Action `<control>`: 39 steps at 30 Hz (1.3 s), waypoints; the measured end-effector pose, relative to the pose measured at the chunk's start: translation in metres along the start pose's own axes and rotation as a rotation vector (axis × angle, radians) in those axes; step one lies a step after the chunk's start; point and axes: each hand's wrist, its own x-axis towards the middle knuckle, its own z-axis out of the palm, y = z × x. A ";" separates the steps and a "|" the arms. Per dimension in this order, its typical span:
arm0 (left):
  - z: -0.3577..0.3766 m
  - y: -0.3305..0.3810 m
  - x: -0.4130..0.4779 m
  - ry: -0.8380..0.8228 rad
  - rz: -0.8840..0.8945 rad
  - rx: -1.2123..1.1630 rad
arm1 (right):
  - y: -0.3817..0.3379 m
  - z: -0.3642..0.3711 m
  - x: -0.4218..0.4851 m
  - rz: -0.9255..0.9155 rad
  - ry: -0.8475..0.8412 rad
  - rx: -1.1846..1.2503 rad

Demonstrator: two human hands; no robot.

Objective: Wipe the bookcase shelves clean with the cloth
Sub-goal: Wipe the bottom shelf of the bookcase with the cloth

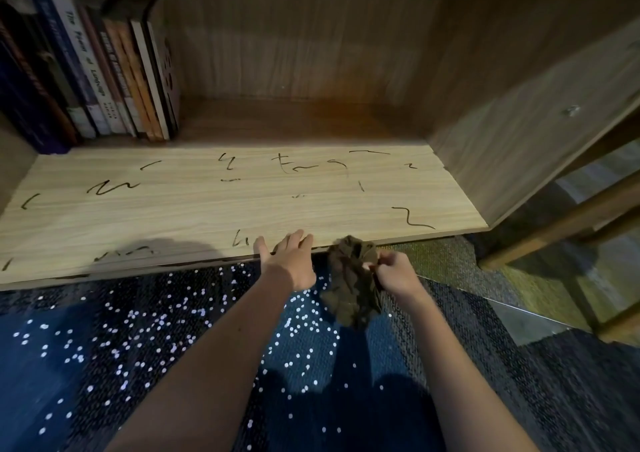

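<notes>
The light wooden shelf board (194, 205) of the bookcase spans the view and carries several dark scribbled marks. My left hand (289, 261) rests on the board's front edge, fingers fairly straight over the rim. Just to its right, my right hand (393, 275) pinches a crumpled dark brown cloth (351, 288), which hangs below the front edge and off the shelf.
A row of upright books (93, 70) stands at the back left of the shelf. The bookcase's right side wall (519, 132) rises at the right. Wooden furniture legs (561, 226) stand on the carpet to the right. Blue spotted fabric (138, 347) lies below the shelf.
</notes>
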 end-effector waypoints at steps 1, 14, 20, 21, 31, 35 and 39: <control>0.005 0.002 -0.001 0.005 0.008 0.003 | 0.002 -0.001 0.001 0.010 0.018 -0.025; 0.017 0.006 0.001 0.025 -0.002 0.034 | 0.000 -0.020 -0.002 0.019 -0.196 0.463; 0.013 0.005 -0.003 0.013 -0.014 0.064 | 0.003 -0.009 -0.004 -0.008 -0.104 0.102; 0.011 0.005 -0.002 0.015 -0.021 0.071 | 0.001 -0.008 -0.003 -0.025 -0.072 0.107; -0.030 0.054 0.016 0.005 -0.007 0.100 | -0.031 -0.027 0.026 -0.237 0.309 0.051; -0.024 0.059 0.027 -0.001 0.046 0.076 | -0.009 -0.003 0.036 -0.188 0.173 -0.401; -0.028 0.057 0.048 -0.050 0.069 0.077 | 0.001 0.004 0.025 -0.189 0.126 -0.394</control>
